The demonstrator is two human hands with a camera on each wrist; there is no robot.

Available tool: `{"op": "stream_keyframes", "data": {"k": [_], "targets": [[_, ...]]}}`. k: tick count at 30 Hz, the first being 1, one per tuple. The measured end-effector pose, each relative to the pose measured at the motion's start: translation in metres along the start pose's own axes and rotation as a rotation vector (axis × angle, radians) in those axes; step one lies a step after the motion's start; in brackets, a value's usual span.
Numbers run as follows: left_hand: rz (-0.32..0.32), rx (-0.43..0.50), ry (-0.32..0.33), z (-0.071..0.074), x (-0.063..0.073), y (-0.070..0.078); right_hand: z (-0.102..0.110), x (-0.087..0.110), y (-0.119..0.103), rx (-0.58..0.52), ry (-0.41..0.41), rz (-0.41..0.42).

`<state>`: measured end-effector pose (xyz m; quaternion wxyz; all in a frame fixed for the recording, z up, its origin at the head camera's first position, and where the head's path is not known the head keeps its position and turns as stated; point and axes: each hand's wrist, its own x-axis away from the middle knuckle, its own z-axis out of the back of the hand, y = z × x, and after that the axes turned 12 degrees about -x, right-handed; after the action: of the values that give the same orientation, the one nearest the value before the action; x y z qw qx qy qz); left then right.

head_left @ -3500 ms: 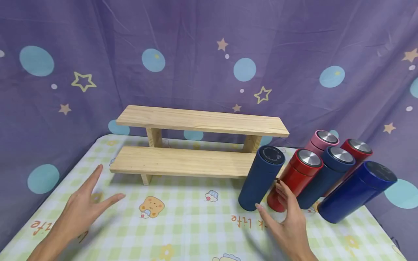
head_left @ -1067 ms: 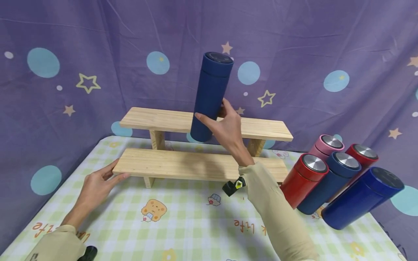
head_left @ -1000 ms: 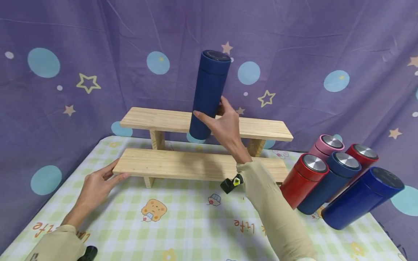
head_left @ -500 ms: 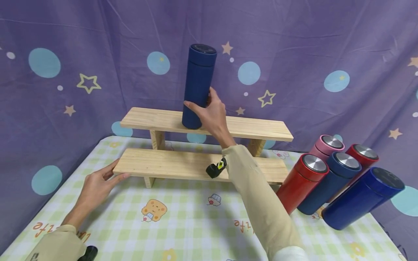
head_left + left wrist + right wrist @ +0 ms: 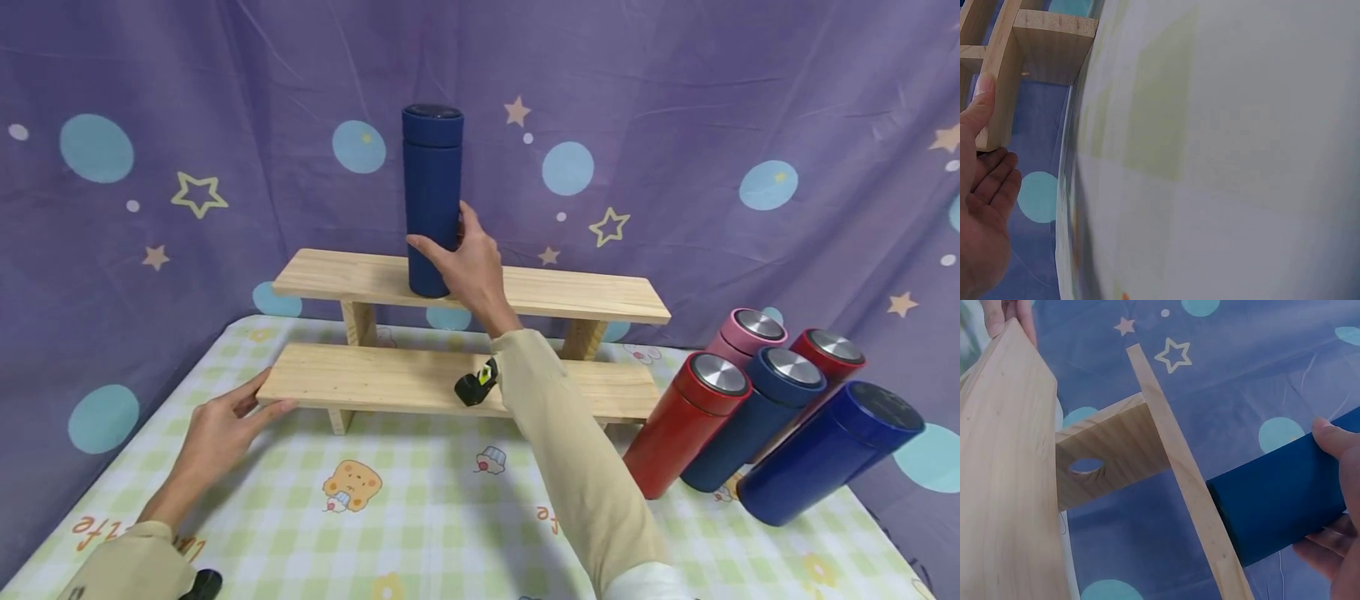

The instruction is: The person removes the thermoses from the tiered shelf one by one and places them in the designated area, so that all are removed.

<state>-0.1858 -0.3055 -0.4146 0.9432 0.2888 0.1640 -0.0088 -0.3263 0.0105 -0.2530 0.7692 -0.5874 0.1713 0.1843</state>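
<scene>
A dark blue thermos (image 5: 432, 179) stands upright at the upper board of a two-tier wooden shelf (image 5: 352, 268), left of its middle. My right hand (image 5: 474, 265) grips its lower part, thumb across the front and fingers behind. In the right wrist view the base of the thermos (image 5: 1272, 500) is right at the board's edge. At the left end of the lower board (image 5: 420, 375), my left hand (image 5: 217, 429) holds the corner between thumb and fingers. The left wrist view shows the thumb (image 5: 984, 94) on the wood, fingers round the end.
On the right of the checked tablecloth (image 5: 427, 517) several thermoses stand close together: a red one (image 5: 686, 425), a pink one (image 5: 738, 333), a navy one (image 5: 753, 417), a darker red one (image 5: 832, 354) and a glossy blue one (image 5: 828, 454). A purple curtain (image 5: 675, 100) hangs behind.
My right hand has carried the dark blue thermos from beside the other thermoses up and left to the upper board, and straightened it. Earlier my left hand reached the lower board's corner and stays there.
</scene>
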Motion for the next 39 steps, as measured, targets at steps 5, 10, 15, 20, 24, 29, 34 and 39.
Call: {"op": "stream_keyframes", "data": {"k": [5,10,15,20,24,29,34,39], "targets": [[-0.006,0.012,0.001,-0.001,0.000,0.000,0.000,0.002,0.001,0.052,-0.017,-0.007],[-0.002,0.007,0.002,-0.001,0.001,0.001,0.008,0.009,0.005,0.083,-0.065,-0.036],[0.008,-0.008,0.007,-0.002,0.000,0.000,0.022,0.022,0.008,0.084,-0.086,-0.033],[0.015,-0.016,0.014,-0.002,0.000,0.000,0.038,0.046,0.006,0.066,-0.071,0.005],[0.021,-0.012,0.011,-0.002,0.000,0.001,0.053,0.073,0.009,0.017,-0.054,0.071],[0.022,-0.014,0.006,-0.002,0.000,0.001,0.071,0.108,0.015,0.012,-0.035,0.126],[0.021,-0.014,0.001,-0.001,0.000,0.001,0.090,0.136,0.024,0.023,0.008,0.157],[0.027,-0.007,-0.011,0.000,-0.002,0.001,0.108,0.158,0.033,0.053,0.038,0.175]]}}
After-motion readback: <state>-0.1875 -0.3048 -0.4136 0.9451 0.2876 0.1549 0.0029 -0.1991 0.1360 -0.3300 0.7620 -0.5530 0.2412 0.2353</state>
